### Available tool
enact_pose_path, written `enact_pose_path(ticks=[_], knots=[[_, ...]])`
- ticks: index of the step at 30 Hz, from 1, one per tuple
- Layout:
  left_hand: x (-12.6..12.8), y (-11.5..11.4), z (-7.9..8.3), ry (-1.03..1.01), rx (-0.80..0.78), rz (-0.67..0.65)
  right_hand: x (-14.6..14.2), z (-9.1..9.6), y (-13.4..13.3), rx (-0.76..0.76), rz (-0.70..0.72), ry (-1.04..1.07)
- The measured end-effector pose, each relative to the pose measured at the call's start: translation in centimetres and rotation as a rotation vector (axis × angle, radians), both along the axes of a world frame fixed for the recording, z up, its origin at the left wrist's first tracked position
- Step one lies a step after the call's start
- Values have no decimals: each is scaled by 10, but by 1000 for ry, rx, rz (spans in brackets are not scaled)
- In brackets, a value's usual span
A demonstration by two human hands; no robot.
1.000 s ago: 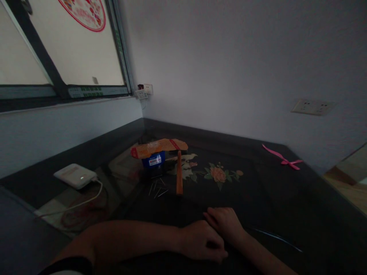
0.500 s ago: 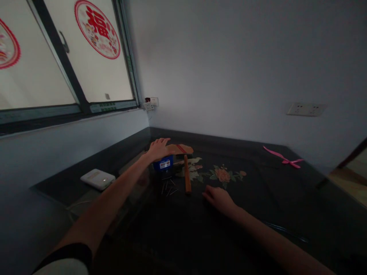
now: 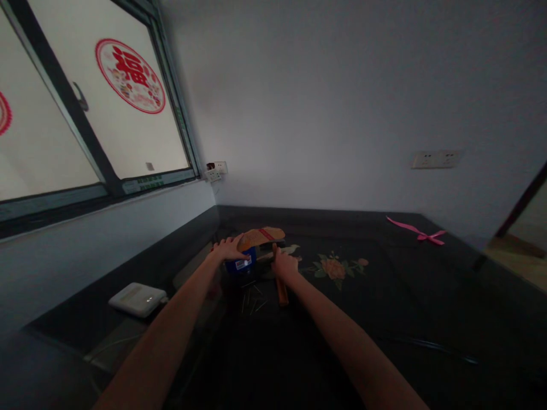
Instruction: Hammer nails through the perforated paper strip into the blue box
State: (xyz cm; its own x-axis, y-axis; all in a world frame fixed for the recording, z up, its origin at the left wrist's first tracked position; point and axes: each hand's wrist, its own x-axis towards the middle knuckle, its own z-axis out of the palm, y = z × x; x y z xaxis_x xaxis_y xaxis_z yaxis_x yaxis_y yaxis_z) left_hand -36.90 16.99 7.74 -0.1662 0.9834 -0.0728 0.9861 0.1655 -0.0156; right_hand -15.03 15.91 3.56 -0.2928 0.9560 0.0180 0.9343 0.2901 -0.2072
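My left hand (image 3: 228,250) rests over the left end of a tan curved piece (image 3: 267,234) with a red band, its thumb in front and its fingers bent behind. Under that hand stands a blue container (image 3: 240,265) with a white label; part of it is hidden. My right hand (image 3: 285,265) is closed around the wooden handle of a hammer (image 3: 282,293) lying on the dark table. The hammer's head is mostly hidden beside the tan piece. Several thin nails (image 3: 254,302) lie loose in front of the blue container.
A white box-shaped device (image 3: 137,299) with a cable sits at the left. A pink ribbon bow (image 3: 429,236) lies at the far right, and a dark cord (image 3: 444,346) at the near right. Walls and a window (image 3: 128,148) bound the table (image 3: 265,359).
My right hand has moved forward and left from the bare tabletop and closed on the hammer handle. My left hand has lowered onto the tan piece. The view has tilted up slightly.
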Motion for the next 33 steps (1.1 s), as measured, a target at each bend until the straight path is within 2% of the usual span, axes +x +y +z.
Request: enact_pose_path(ticks=[4,8,13,17,21,25,33], knots=[[2,-1,0,2,-15,13,-8,-2,3,14,-35,16],[3,-3,2,7,-10,7,-4,-2,2,2,18,32],[0,-1,0,14,-13,-11,6,2,-3,-26,52,38],[-6,4,-6,37,-14,-12,25,3,-9,-23,31,36],[-8,7,-8,42,-15,-15,60,0,-19,-17,-14,20],[-11,10,-10,39,-9,-19,110,-3,-33,-19,-81,-4],[-14,10,-12,43,22,-32,208,-6,-80,-42,-221,-86]])
